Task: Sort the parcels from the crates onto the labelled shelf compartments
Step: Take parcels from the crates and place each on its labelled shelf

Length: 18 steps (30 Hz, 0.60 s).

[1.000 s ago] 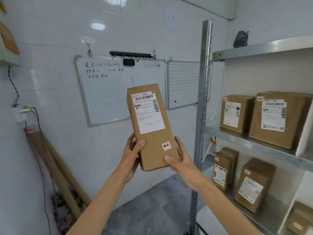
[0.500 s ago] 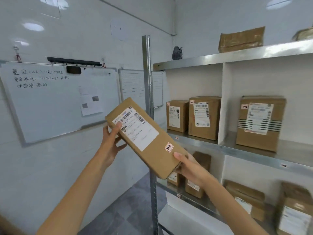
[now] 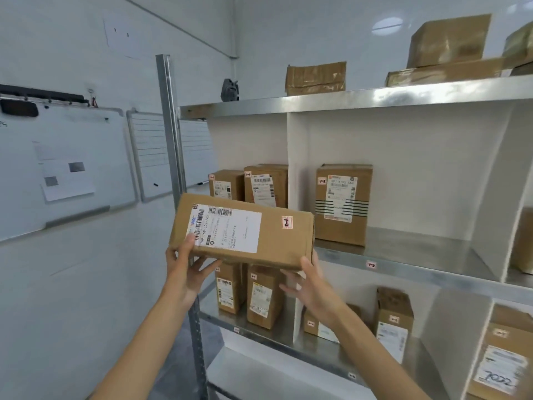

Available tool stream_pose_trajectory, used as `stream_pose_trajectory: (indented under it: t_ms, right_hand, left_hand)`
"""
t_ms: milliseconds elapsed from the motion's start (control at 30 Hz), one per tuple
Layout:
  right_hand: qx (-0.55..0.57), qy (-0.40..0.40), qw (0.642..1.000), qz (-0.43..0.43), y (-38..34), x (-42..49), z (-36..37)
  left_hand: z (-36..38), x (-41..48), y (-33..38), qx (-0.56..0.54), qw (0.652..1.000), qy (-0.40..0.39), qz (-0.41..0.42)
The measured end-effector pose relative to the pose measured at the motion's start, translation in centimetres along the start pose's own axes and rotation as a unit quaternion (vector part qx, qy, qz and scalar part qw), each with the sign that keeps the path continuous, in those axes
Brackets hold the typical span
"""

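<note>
I hold a long brown parcel (image 3: 277, 238) lying almost level in front of the metal shelf (image 3: 403, 95). It carries a white shipping label and a small red-and-white sticker near its right end. My left hand (image 3: 184, 264) grips its lower left corner. My right hand (image 3: 308, 281) supports its lower right corner from underneath. Behind the parcel, two boxes (image 3: 259, 183) stand in the upper left compartment. One striped box (image 3: 343, 203) stands in the compartment to their right, above a small tag (image 3: 371, 265) on the shelf edge.
More parcels (image 3: 248, 295) stand in the lower compartments, and several boxes (image 3: 450, 41) sit on the top shelf. White dividers (image 3: 294, 157) split the shelves. Two whiteboards (image 3: 66, 168) hang on the left wall beside the shelf's steel post (image 3: 170, 125).
The view swung right toward the shelf. The parcel turned from upright through tilted to nearly level, and both hands shifted to its lower corners.
</note>
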State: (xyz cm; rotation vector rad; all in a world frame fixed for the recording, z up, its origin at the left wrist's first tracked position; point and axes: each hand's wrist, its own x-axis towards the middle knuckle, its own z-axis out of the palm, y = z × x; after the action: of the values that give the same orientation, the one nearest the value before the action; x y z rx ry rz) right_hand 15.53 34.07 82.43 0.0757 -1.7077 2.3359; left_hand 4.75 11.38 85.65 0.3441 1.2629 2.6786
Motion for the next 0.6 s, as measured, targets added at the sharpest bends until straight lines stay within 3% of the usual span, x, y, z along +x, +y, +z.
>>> stream_pose_trajectory:
  t_ms: [100, 167, 333, 467, 600]
  right_hand:
    - [0.052, 0.064, 0.996, -0.045, -1.3, -0.7, -1.4]
    - [0.056, 0.088, 0.992, -0.063, -2.8, -1.4, -3.0]
    - [-0.003, 0.075, 0.994, -0.083, -5.8, -3.0, -7.2]
    - [-0.053, 0.054, 0.993, -0.087, -7.7, -4.2, -9.0]
    - [-0.059, 0.081, 0.987, -0.124, -10.3, -5.6, -10.8]
  left_hand:
    - [1.1, -1.1, -2.1, 0.006, 0.999, -0.028, -0.031]
    - [1.1, -1.6, -2.4, 0.074, 0.996, -0.037, -0.031]
    - [0.5, -1.0, -1.5, 0.219, 0.969, -0.109, -0.027]
    - [3.1, -1.8, -2.2, 0.325, 0.918, -0.221, -0.058]
    - [5.2, -3.0, -2.8, 0.440, 0.833, -0.324, -0.087]
